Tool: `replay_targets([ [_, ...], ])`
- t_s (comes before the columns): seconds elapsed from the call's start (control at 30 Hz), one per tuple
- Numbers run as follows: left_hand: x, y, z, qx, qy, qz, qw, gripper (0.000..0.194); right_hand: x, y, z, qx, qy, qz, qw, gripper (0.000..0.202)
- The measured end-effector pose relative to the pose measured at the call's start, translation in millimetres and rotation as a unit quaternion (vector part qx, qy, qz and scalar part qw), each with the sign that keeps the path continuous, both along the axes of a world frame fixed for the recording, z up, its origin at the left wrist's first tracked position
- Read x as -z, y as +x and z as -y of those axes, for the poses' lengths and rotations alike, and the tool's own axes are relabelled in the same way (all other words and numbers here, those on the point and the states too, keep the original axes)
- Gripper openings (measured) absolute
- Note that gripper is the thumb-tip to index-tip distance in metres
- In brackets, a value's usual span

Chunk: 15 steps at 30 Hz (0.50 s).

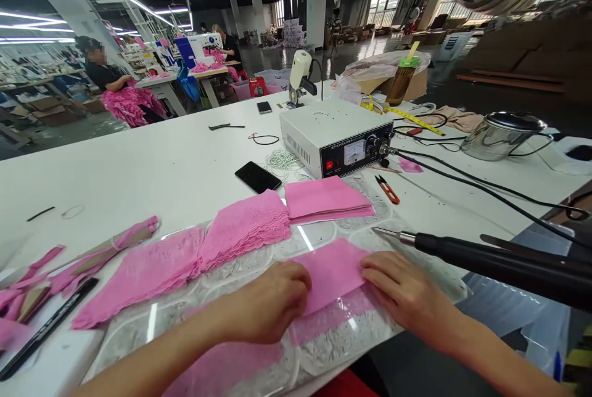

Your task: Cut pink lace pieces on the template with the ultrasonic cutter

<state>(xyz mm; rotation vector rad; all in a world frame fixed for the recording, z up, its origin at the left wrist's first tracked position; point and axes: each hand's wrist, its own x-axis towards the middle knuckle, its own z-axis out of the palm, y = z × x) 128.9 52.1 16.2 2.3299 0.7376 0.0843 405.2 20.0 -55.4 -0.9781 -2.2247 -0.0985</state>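
A flat piece of pink fabric lies on a clear patterned mat in front of me. My left hand is closed at the fabric's left edge, fingers curled over it. At the opposite edge, my right hand pinches the fabric, its thumb partly hidden. Just above the right hand rests a black pen-like tool with a metal tip. Behind the fabric lie a neat stack of pink pieces and a fanned pile of scallop-edged pink pieces.
A white control box with cables stands at the back. Near it are a black phone, orange thread snips and a glass jug. A black marker lies at left. Other people sit beyond the table at left.
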Motion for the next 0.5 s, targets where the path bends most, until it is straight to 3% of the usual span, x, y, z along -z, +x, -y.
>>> replay_targets([
  [0.17,4.1,-2,10,0.013,0.029,-0.014,0.999,0.022,-1.6,2,14,-0.013,-0.022,0.001,1.0,0.022],
  [0.3,5.6,-1,13,0.013,0.054,-0.025,0.998,0.023,-9.5,8,16,-0.018,-0.11,-0.038,0.993,0.022],
  [0.4,8.8,-1,14,0.008,0.068,-0.011,0.998,0.022,-8.4,15,12,0.065,-0.161,-0.096,0.98,0.016],
  [0.5,12.9,-1,14,0.009,0.098,-0.005,0.995,0.02,-3.4,19,3,0.17,-0.215,-0.089,0.958,0.014],
])
